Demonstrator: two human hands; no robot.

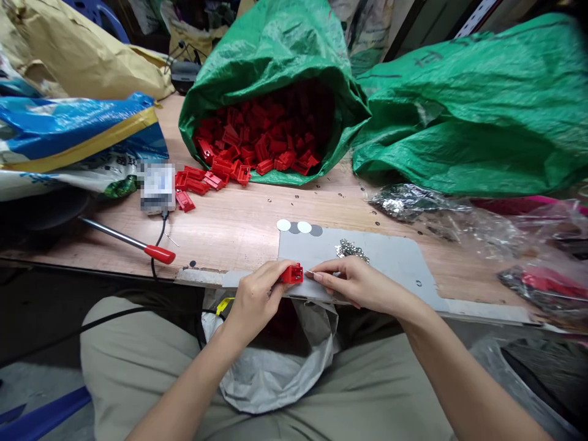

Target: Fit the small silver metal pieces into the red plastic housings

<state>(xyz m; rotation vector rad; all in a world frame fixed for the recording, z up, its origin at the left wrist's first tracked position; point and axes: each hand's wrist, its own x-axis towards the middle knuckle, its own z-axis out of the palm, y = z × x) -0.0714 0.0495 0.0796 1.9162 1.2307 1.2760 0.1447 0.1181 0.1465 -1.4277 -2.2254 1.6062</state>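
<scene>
While the left hand [257,294] pinches a red plastic part [292,274], the right hand [356,282] presses a thin pin [310,272] to it.

Blurred label [157,187]; tiny metal piece [310,273] in right grip [353,283].

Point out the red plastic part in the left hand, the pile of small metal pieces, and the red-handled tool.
red plastic part [292,274], head view, its side face
pile of small metal pieces [350,250], head view, heap's middle
red-handled tool [159,253], head view, red grip
</scene>
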